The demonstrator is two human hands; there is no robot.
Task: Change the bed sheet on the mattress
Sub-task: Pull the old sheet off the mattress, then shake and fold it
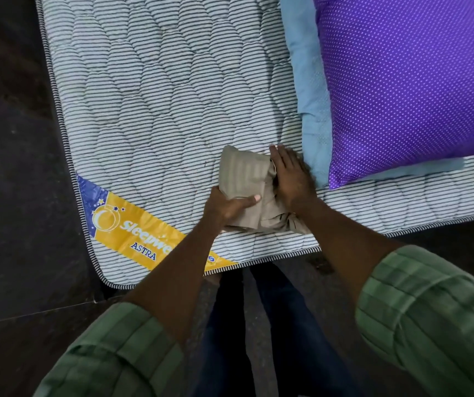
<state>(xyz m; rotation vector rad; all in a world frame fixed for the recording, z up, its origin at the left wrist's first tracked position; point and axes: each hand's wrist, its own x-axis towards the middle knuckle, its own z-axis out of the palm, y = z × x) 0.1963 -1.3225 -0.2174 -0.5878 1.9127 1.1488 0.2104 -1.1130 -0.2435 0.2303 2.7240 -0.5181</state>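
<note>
A bare quilted mattress point(155, 104) with grey stripes lies on the floor, its near corner carrying a yellow and blue brand label point(132, 227). A folded beige sheet point(244, 179) sits on the mattress close to its near edge. My left hand point(227, 206) grips the bundle's left side, thumb laid across the top. My right hand point(290, 174) grips the bundle's right side, its fingers tucked into the folds.
A purple dotted pillow point(413, 84) lies on the mattress at the right, on top of a light blue pillow point(313, 110). Dark floor point(15, 196) surrounds the mattress on the left and near side. My legs point(273, 325) stand at the near edge.
</note>
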